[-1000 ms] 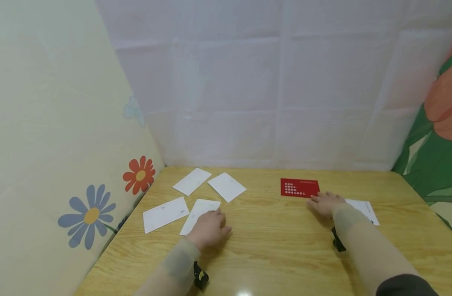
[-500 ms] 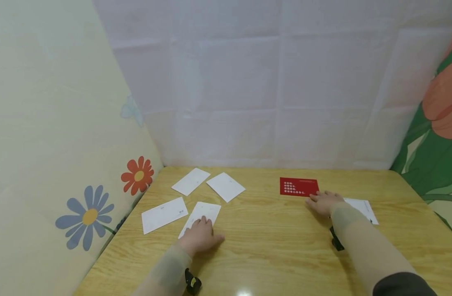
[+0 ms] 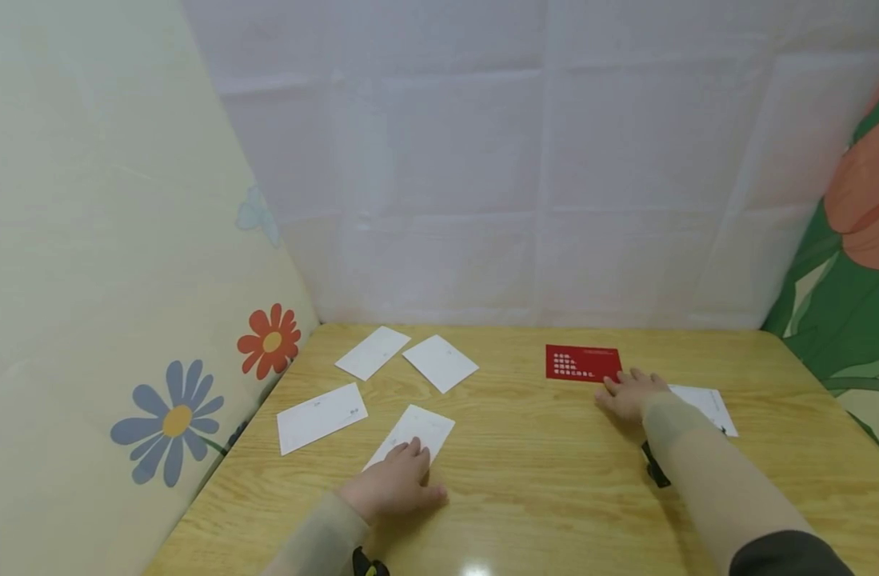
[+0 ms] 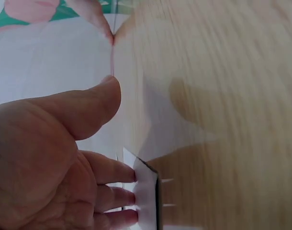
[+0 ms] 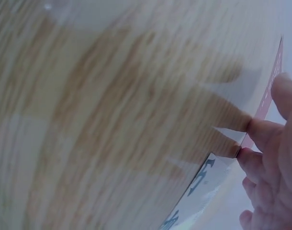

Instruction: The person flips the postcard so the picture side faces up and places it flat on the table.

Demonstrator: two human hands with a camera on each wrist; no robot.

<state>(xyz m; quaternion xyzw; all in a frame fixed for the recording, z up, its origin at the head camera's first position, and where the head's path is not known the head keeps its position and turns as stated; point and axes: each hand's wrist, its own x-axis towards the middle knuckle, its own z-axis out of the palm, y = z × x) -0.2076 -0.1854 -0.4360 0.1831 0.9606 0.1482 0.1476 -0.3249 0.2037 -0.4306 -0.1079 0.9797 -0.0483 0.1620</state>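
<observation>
My left hand [image 3: 396, 480] lies over a white card [image 3: 425, 428] at the front left, its fingertips pressing on the card's face. In the left wrist view the fingers [image 4: 115, 196] reach straight onto the card [image 4: 146, 201], with the thumb held apart. My right hand [image 3: 632, 394] rests at the lower right corner of a red card [image 3: 581, 362] with white print. Its fingertips meet the tabletop beside that card in the right wrist view. Partly hidden behind the right forearm is another white card [image 3: 709, 406], with dark lettering along one edge.
Several more white cards lie at the left: one [image 3: 322, 418] beside the left hand's card, one [image 3: 373, 353] at the back left, and one [image 3: 441, 363] right of it. The wood-grain table [image 3: 518, 480] ends at a white sheet [image 3: 439, 200] behind. Flower-printed panels flank it.
My left hand has pulled back toward me, then slid the white card toward the front and right, away from the other cards. The right hand stays in place.
</observation>
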